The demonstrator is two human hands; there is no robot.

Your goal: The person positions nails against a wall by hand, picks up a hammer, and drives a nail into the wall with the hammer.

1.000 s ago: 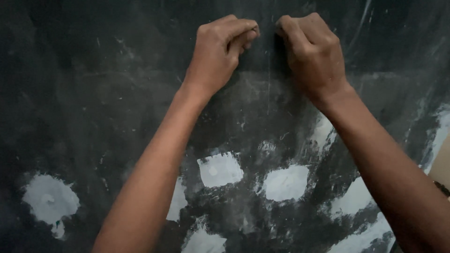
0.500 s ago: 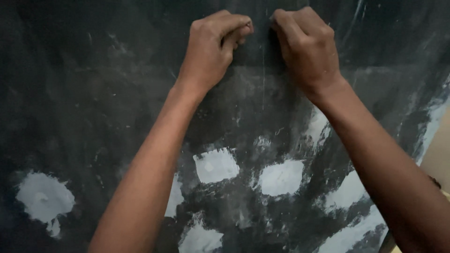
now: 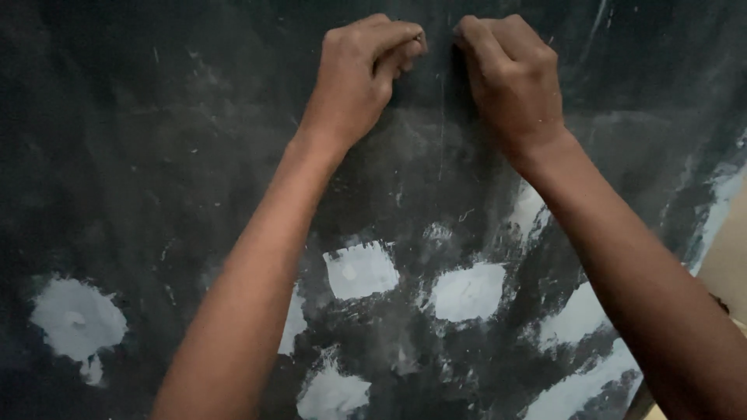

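A dark, almost black surface (image 3: 156,140) fills the whole view, scuffed and streaked with faint chalky marks. Pale whitish patches show through the dark coat: 1 rounded patch (image 3: 76,319) at the near left, and several squarish patches (image 3: 359,269) in a loose grid at the near centre and right. A pale edge (image 3: 724,202) shows at the far right.
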